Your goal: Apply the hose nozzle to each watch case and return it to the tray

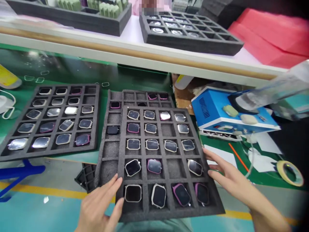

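A dark grey foam tray (173,211) lies tilted slightly in front of me, its near end over the bench edge. Its compartments hold smartwatch faces in cream and purple frames, such as a purple-framed watch (154,166); a few compartments hold nothing. My left hand (100,201) grips the tray's lower left side, thumb at the edge and fingers reaching along it. On the right side, my right hand (227,174) holds the rim between fingers and thumb. Beneath lies another foam tray (109,149), mostly covered, with a few watches showing.
To the left sits another foam tray (96,112) of watches. A blue machine (210,106), an orange stick (238,156) and a tape roll (289,173) are at right. Above runs a shelf (130,59) bearing more trays and red foam (272,35).
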`<state>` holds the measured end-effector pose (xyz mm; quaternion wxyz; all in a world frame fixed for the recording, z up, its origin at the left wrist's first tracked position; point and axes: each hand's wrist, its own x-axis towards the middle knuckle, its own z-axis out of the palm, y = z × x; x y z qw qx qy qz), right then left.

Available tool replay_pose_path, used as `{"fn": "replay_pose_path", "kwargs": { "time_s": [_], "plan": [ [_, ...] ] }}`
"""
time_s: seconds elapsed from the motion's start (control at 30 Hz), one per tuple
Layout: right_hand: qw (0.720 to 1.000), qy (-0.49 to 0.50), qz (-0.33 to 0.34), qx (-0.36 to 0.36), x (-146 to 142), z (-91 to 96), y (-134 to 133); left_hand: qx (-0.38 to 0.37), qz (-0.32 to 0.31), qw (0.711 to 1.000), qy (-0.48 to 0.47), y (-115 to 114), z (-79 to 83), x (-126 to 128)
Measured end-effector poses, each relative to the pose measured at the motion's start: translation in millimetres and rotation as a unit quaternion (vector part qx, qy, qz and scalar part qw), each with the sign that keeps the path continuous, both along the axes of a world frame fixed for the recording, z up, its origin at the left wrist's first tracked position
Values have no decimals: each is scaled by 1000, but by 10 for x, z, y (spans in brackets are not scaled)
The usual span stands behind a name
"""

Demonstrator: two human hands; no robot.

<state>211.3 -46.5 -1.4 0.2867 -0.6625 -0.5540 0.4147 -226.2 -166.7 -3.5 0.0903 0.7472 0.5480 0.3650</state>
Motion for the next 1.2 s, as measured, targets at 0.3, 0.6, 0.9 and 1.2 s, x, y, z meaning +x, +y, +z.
{"fn": "replay_pose_path", "kwargs": {
  "time_s": [0.3, 0.6, 0.9, 1.2],
  "plan": [
    [904, -276, 220, 240, -1024, 751, 1996, -113, 76, 974, 182, 1939, 666, -481],
    [864, -387, 291, 139, -1508, 295, 3305, -180, 27, 925, 334, 3302, 507, -577],
    [876, -379, 288, 73, -1366, 521, 3560, -193, 22, 900, 390, 3279, 457, -518],
    [855, -248, 426, 164, -1133, 933, 1944, -131, 49, 945, 295, 3237, 736, -516]
  ]
}}
